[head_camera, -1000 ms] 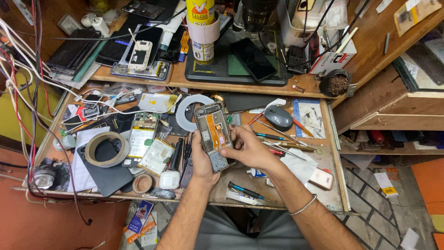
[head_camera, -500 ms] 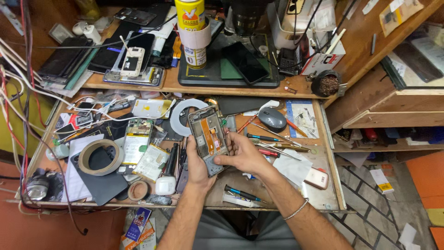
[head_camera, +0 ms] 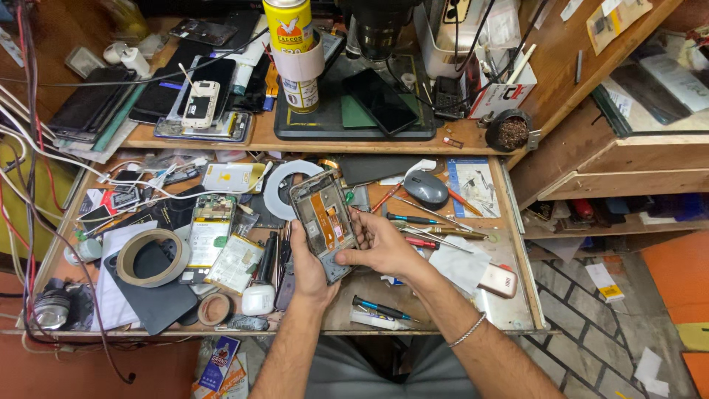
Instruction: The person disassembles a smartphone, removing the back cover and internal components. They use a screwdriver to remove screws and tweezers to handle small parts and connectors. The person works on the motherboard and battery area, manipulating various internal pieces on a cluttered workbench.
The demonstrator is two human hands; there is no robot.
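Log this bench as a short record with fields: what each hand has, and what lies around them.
left hand: cradles the opened phone from below
right hand: grips the phone's lower right edge
phone state: back off, insides showing, tilted
left of hands: tape roll, loose battery
right of hands: computer mouse, screwdrivers
upper shelf: spray can, dark phone

The lower end of the opened phone [head_camera: 325,224] is hidden behind the left hand [head_camera: 309,270] and the right hand [head_camera: 380,247]. The spray can [head_camera: 294,44] at top centre is cut off by the upper edge, as is the microscope [head_camera: 380,29] beside it. The small parts inside the phone are too fine to tell apart.
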